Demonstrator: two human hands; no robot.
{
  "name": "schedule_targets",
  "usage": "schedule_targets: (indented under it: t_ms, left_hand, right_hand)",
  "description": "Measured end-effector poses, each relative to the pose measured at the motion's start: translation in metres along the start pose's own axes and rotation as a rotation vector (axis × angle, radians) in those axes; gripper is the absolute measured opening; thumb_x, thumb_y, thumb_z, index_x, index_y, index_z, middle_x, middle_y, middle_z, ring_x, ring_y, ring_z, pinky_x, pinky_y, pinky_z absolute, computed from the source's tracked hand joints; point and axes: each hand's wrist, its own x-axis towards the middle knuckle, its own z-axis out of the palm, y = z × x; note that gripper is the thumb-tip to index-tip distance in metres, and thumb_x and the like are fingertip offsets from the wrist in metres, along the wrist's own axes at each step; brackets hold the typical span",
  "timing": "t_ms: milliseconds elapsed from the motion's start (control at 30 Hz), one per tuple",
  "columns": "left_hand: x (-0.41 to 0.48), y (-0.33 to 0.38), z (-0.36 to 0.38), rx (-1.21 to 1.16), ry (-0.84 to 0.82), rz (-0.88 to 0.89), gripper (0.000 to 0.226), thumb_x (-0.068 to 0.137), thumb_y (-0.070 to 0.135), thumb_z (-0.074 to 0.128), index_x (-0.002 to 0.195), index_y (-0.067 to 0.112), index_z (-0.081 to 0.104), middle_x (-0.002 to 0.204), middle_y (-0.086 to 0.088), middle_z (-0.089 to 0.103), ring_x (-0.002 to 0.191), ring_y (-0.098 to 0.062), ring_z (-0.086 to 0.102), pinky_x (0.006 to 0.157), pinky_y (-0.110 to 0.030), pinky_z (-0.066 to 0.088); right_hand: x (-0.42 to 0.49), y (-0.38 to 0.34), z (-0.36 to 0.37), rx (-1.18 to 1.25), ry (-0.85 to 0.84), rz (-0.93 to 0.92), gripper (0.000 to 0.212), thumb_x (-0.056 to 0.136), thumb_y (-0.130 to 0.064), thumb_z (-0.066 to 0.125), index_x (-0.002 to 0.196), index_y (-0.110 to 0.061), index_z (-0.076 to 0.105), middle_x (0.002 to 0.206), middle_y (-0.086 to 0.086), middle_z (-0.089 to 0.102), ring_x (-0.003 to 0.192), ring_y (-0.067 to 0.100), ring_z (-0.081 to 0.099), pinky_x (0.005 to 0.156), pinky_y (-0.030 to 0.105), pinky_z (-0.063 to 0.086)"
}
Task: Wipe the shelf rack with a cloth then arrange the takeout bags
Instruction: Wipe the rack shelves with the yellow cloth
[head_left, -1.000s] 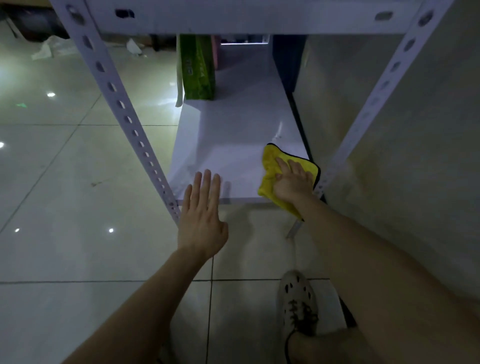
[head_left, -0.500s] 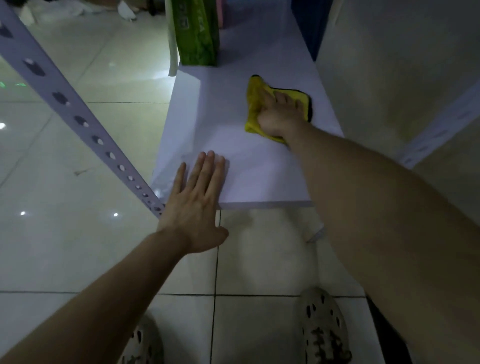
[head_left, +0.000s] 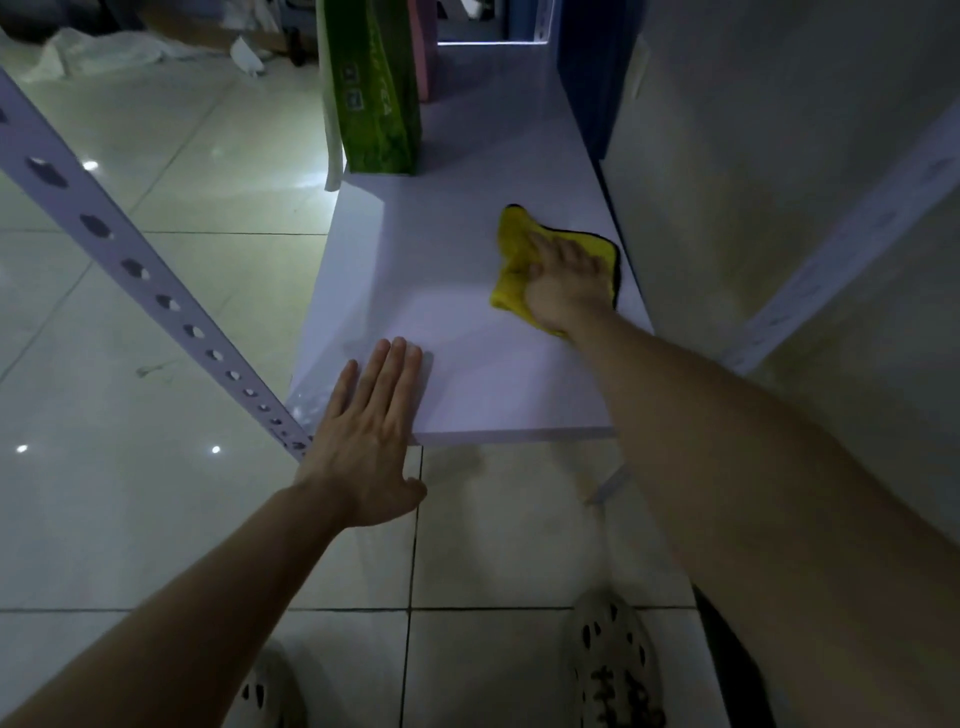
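A white shelf board (head_left: 447, 291) of the rack runs away from me, low above the tiled floor. My right hand (head_left: 566, 286) lies flat on a yellow cloth (head_left: 511, 249) with a dark edge, pressing it onto the board's right side near the wall. My left hand (head_left: 371, 426) rests with straight fingers on the board's near left corner. Farther back on the shelf stands a green takeout bag (head_left: 376, 98), upright, with a pink bag (head_left: 422, 52) behind it and a blue bag (head_left: 584, 78) on the right.
A perforated white rack post (head_left: 130, 265) slants across the left, and another post (head_left: 841, 249) runs along the pale wall (head_left: 753, 130) at right. Crumpled white plastic (head_left: 88, 52) lies on the floor far left. My two shoes (head_left: 613, 670) stand below.
My right hand has slid the cloth from the shelf's near right corner to farther along the board. The view has moved in closer over the shelf. My left hand stays at the near corner.
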Motion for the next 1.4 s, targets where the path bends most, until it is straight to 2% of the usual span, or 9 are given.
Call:
schedule_targets:
  t_ms: [133, 267, 433, 567, 700, 800, 967, 1200, 1400]
  left_hand:
    - [0.0, 0.003, -0.003, 0.008, -0.006, -0.014, 0.15, 0.075, 0.069, 0.067, 0.159, 0.012, -0.043, 0.172, -0.011, -0.041, 0.16, -0.025, -0.039, 0.135, -0.052, -0.01]
    - [-0.013, 0.007, -0.013, -0.074, 0.021, 0.008, 0.142, 0.083, 0.062, 0.07, 0.164, 0.01, -0.034, 0.174, -0.013, -0.036, 0.162, -0.028, -0.034, 0.135, -0.049, -0.008]
    - [-0.091, -0.003, -0.013, -0.453, 0.294, -0.065, 0.096, 0.087, 0.029, 0.08, 0.169, 0.014, 0.034, 0.179, -0.003, 0.026, 0.167, -0.019, 0.021, 0.132, -0.03, 0.025]
    - [-0.124, -0.016, -0.017, -0.382, 0.322, -0.082, 0.066, 0.085, 0.019, 0.08, 0.149, 0.014, 0.061, 0.155, -0.004, 0.057, 0.141, -0.024, 0.057, 0.116, -0.026, 0.043]
    - [-0.122, -0.02, -0.039, -0.4, 0.329, -0.205, 0.058, 0.088, 0.022, 0.081, 0.142, 0.02, 0.059, 0.138, 0.001, 0.061, 0.119, -0.024, 0.066, 0.093, -0.036, 0.057]
    - [-0.116, -0.024, -0.072, -0.525, 0.282, -0.307, 0.052, 0.093, 0.028, 0.082, 0.139, 0.02, 0.058, 0.137, 0.0, 0.06, 0.117, -0.021, 0.066, 0.099, -0.041, 0.059]
    - [-0.111, -0.046, -0.141, -0.752, 0.275, -0.424, 0.051, 0.098, 0.037, 0.079, 0.136, 0.021, 0.049, 0.125, 0.008, 0.064, 0.111, -0.012, 0.066, 0.081, -0.017, 0.052]
    - [-0.095, -0.046, -0.17, -0.819, 0.358, -0.403, 0.071, 0.109, 0.032, 0.063, 0.165, 0.022, 0.02, 0.135, 0.008, 0.053, 0.115, -0.02, 0.065, 0.081, -0.031, 0.054]
    - [-0.07, -0.025, -0.168, -0.768, 0.503, -0.529, 0.045, 0.112, 0.037, 0.057, 0.145, 0.014, 0.038, 0.142, -0.011, 0.065, 0.113, -0.04, 0.072, 0.093, -0.052, 0.062]
  right_hand:
    - [-0.013, 0.042, -0.005, -0.034, 0.055, 0.125, 0.06, 0.112, -0.041, 0.024, 0.17, -0.036, 0.013, 0.173, 0.01, 0.023, 0.16, 0.032, 0.02, 0.13, 0.053, 0.007]
    - [-0.024, -0.004, 0.003, -0.072, 0.01, 0.131, 0.064, 0.109, -0.046, 0.027, 0.17, -0.036, 0.008, 0.177, 0.008, 0.014, 0.162, 0.032, 0.011, 0.129, 0.057, 0.001]
    - [-0.065, -0.152, 0.041, -0.111, -0.082, -0.349, 0.065, 0.106, -0.048, 0.033, 0.168, -0.04, 0.017, 0.174, 0.005, 0.022, 0.158, 0.032, 0.021, 0.127, 0.058, 0.013]
    - [-0.091, -0.182, 0.049, -0.061, -0.122, -0.412, 0.06, 0.109, -0.047, 0.029, 0.168, -0.043, 0.014, 0.175, 0.002, 0.019, 0.162, 0.028, 0.015, 0.129, 0.054, 0.01]
    - [-0.095, -0.111, 0.037, -0.001, -0.076, -0.27, 0.058, 0.111, -0.04, 0.028, 0.168, -0.038, 0.018, 0.175, -0.001, 0.021, 0.161, 0.024, 0.016, 0.129, 0.051, 0.01]
    - [-0.108, -0.028, 0.018, 0.038, -0.002, -0.036, 0.058, 0.113, -0.04, 0.028, 0.169, -0.037, 0.014, 0.175, 0.004, 0.02, 0.161, 0.027, 0.016, 0.13, 0.051, 0.008]
    - [-0.128, 0.004, 0.006, 0.018, -0.032, 0.202, 0.059, 0.112, -0.04, 0.021, 0.169, -0.041, 0.006, 0.178, 0.003, 0.006, 0.164, 0.027, 0.001, 0.13, 0.053, -0.003]
    - [-0.17, -0.172, 0.053, -0.102, -0.143, -0.398, 0.074, 0.104, -0.054, 0.045, 0.169, -0.039, 0.014, 0.177, 0.005, 0.014, 0.162, 0.031, 0.012, 0.129, 0.059, 0.009]
    - [-0.169, -0.124, 0.04, -0.004, -0.118, -0.336, 0.057, 0.112, -0.041, 0.028, 0.169, -0.039, 0.018, 0.177, 0.0, 0.018, 0.163, 0.025, 0.014, 0.131, 0.051, 0.008]
